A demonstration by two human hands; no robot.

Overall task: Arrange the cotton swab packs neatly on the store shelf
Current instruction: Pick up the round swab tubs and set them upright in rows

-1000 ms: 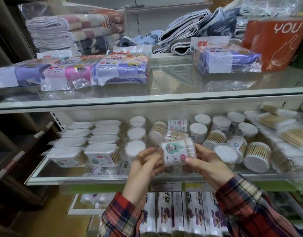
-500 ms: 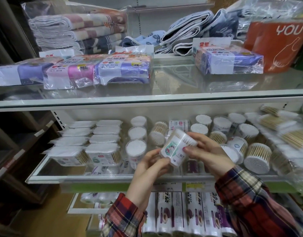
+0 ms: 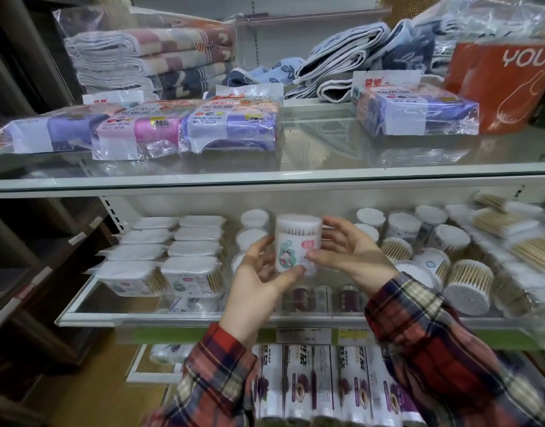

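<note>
A round cotton swab pack [image 3: 298, 243] is held upright between both hands, in front of the middle shelf [image 3: 172, 318] and above its near edge. The left hand [image 3: 259, 285] is curled round the pack's lower left side, thumb tip pressed near the base. The right hand [image 3: 346, 252] is curled round the right side, thumb laid across the lower front label, fingers wrapped behind the pack. Plaid sleeves [image 3: 425, 343] are seen on both arms. On the shelf, flat rectangular swab packs [image 3: 185, 274] are stacked in rows at left; round tubs [image 3: 468, 286] are crowded at right, some upright, some tipped on their sides. Bagged cloth packs [image 3: 231, 127] lie on the glass shelf above.
</note>
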